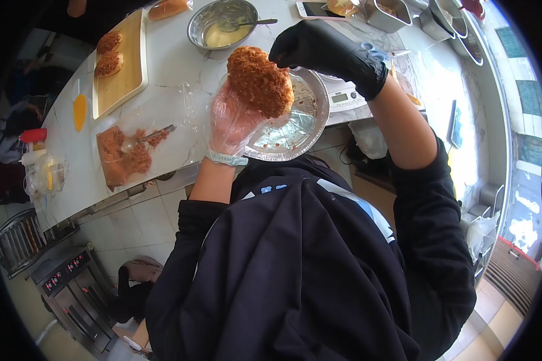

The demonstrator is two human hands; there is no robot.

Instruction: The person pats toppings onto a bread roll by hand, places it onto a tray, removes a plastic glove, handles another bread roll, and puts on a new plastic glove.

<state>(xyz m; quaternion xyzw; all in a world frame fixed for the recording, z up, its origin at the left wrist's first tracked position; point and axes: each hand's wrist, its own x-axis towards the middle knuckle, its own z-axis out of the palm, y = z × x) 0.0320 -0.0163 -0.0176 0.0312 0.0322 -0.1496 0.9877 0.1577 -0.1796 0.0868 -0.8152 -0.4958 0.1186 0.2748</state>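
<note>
My left hand, in a clear plastic glove, holds up a bun thickly covered in reddish-brown floss-like shreds. A pale bit of bread shows at its right side. My right hand, in a black glove, is closed with its fingertips at the bun's upper right edge; whatever they pinch is too small to make out. Under the bun lies a round foil pan with scattered crumbs. A plastic bag of similar shreds lies open to the left, a spoon resting in it.
Two coated buns sit on a wooden-bottomed tray. A steel bowl of pale yellow cream stands at the back. Right of the pan are a scale and scissors. Metal tins and a phone lie farther back.
</note>
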